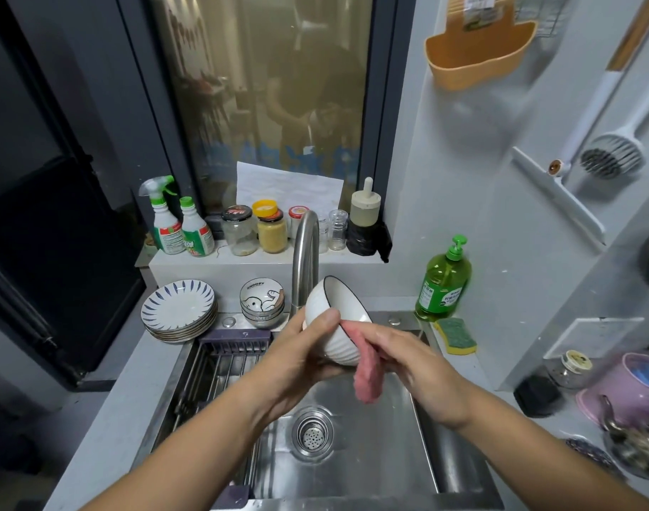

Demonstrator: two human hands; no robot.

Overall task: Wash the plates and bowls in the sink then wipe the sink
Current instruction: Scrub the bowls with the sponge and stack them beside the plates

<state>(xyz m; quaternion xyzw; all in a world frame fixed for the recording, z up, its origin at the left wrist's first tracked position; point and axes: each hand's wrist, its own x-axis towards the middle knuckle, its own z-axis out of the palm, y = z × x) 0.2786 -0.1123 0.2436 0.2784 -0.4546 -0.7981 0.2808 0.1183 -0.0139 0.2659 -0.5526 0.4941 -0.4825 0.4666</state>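
Gripping the white bowl (337, 337) on its side above the sink (371, 455) at frame centre, the left hand (297, 355) turns its ribbed outside toward the pink cloth (367, 378), which the right hand (415, 363) pinches against it. Stacked plates (179, 307) and patterned bowls (262, 302) sit at centre left, seemingly kept clear of the basin.

Green translucent plastic pump bottle of dish soap (443, 285), reference. Just beside it, lower right: yellow-and-green scouring sponge (456, 336). Well to its left, on the ledge: white trigger spray bottle (163, 225), clear glass jars (240, 232). Above: orange plastic wall caddy (478, 57). Upper right: white-handled hanging brush (612, 156).
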